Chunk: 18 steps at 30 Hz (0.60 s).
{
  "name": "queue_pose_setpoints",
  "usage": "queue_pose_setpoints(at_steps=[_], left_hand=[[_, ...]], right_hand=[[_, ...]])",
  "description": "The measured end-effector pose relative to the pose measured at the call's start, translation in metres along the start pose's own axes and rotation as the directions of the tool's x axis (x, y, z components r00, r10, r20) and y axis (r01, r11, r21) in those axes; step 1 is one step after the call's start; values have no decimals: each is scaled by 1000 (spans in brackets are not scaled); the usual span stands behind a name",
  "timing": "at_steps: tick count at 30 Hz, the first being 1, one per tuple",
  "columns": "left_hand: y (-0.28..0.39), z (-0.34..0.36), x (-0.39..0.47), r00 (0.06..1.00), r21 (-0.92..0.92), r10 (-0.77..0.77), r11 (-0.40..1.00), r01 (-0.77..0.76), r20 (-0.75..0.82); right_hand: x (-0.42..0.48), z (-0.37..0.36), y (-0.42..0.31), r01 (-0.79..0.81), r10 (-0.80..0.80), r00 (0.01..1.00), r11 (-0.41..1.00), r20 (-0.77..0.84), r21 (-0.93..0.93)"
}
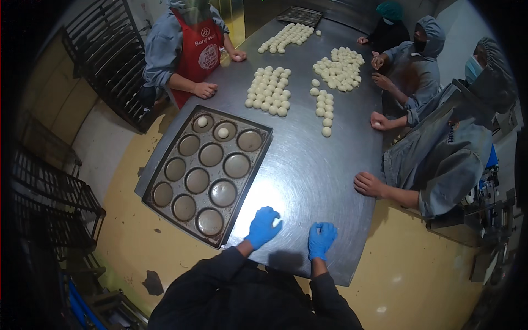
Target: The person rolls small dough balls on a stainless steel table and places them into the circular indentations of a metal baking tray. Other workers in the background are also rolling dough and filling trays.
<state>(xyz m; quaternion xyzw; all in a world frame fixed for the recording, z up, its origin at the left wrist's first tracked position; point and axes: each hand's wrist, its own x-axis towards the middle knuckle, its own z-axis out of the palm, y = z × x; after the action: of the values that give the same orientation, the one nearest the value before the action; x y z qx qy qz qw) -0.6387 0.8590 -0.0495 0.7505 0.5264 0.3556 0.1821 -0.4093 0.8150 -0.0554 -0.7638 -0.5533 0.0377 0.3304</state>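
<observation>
My left hand (264, 227), in a blue glove, is cupped low over the near part of a stainless steel table (305, 173). A pale patch shows between its thumb and fingers; whether that is dough or glare, I cannot tell. To its right, my gloved right hand (322, 240) rests with curled fingers near the table's front edge, its palm hidden. Left of my hands lies a dark metal baking pan (202, 156) with several round wells. One dough ball (202, 121) sits in a far-left well, and another dough ball (223, 132) in the well beside it.
Farther up the table lie a block of dough balls (268, 90), a short double row (324, 108), a loose cluster (339, 69) and a far group (287, 37). Another tray (300, 15) is at the far end. Co-workers' hands (368, 184) line both sides. A rack (109, 62) stands left.
</observation>
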Motion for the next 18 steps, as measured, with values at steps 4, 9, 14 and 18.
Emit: queue_pose_setpoints(at_steps=[4,9,14,18], left_hand=[[26,5,-28,970,2,34,999,-36,239],[4,-46,-37,943,107,20,993,-59,332],[-4,-7,2,1000,15,-13,1000,13,-19],[22,11,-21,982,4,109,994,-111,157]], right_hand=[[-29,13,-22,100,-103,995,981,11,168],[-43,-21,16,141,-147,989,981,29,134],[4,1,1,19,-19,999,1000,-42,3],[-27,18,-13,136,-141,990,976,14,173]])
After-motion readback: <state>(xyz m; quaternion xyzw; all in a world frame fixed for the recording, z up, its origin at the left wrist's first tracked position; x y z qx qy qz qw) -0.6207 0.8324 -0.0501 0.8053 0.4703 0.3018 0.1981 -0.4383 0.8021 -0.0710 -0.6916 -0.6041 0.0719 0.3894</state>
